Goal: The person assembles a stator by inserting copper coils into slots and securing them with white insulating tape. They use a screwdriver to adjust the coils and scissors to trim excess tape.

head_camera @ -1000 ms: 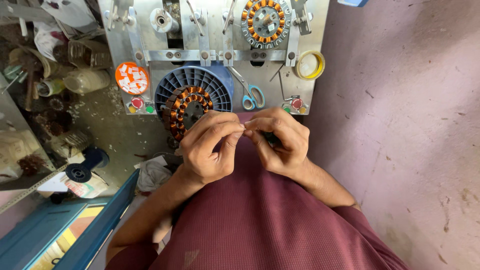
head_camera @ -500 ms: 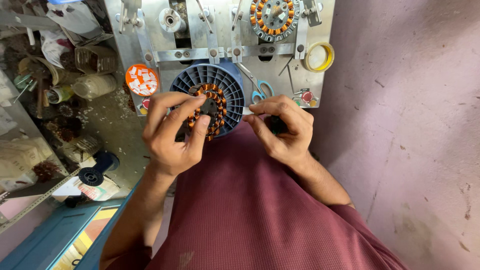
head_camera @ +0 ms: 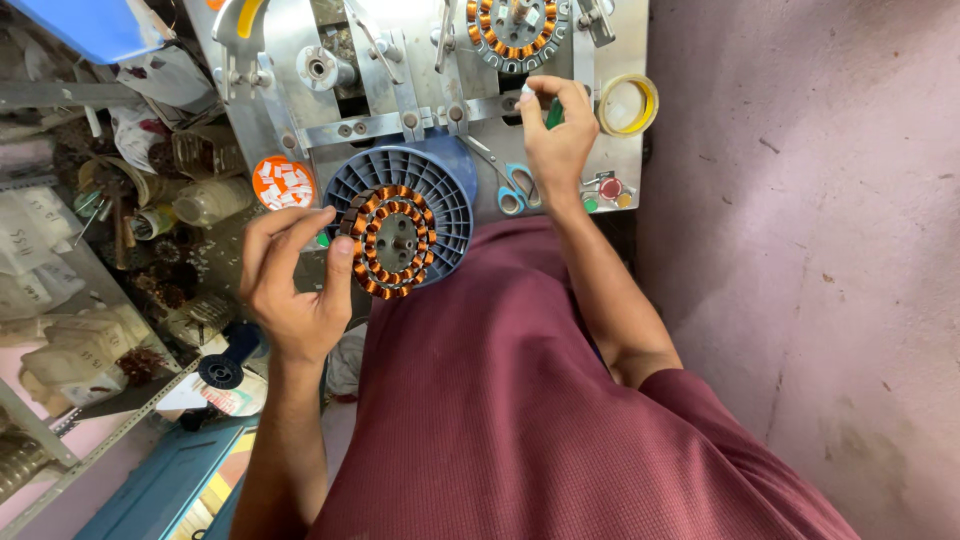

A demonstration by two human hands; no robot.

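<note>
Left hand (head_camera: 295,280) pinching round copper-wound stator (head_camera: 392,240) at nine o'clock; right hand (head_camera: 556,140) closed around green-handled tool (head_camera: 553,113) at one o'clock.

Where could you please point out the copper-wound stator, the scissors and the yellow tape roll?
copper-wound stator (head_camera: 393,240): head view, on its grey metal hub at the centre.
scissors (head_camera: 515,190): head view, on the blue handle loops beside the right wrist.
yellow tape roll (head_camera: 629,104): head view, on the roll's pale inner opening.
</note>
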